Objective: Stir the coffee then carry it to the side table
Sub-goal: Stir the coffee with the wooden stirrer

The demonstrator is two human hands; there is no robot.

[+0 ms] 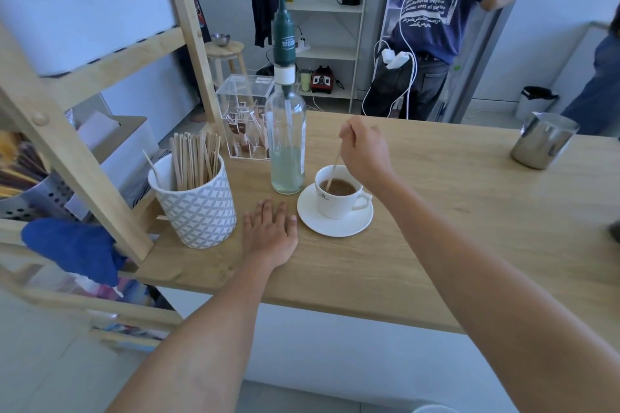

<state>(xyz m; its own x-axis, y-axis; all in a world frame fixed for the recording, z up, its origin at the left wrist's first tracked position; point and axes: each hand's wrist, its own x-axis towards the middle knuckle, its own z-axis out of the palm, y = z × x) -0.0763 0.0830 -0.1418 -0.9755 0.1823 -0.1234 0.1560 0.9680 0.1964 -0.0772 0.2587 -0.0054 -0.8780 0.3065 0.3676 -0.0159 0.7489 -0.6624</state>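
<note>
A white cup of brown coffee (pixel 339 193) stands on a white saucer (pixel 315 223) on the wooden counter (pixel 436 228). My right hand (pixel 364 151) hovers just above and behind the cup, shut on a thin wooden stir stick (pixel 332 173) whose lower end dips into the coffee. My left hand (pixel 270 233) lies flat on the counter, palm down with fingers apart, just left of the saucer and holding nothing.
A clear pump bottle (pixel 288 144) stands right behind the cup. A patterned pot of stir sticks (pixel 198 208) is at left, a clear sachet box (pixel 245 111) behind it, a steel jug (pixel 543 142) at far right. A wooden stool with a bowl (pixel 224 47) and a person (pixel 436 17) are beyond the counter.
</note>
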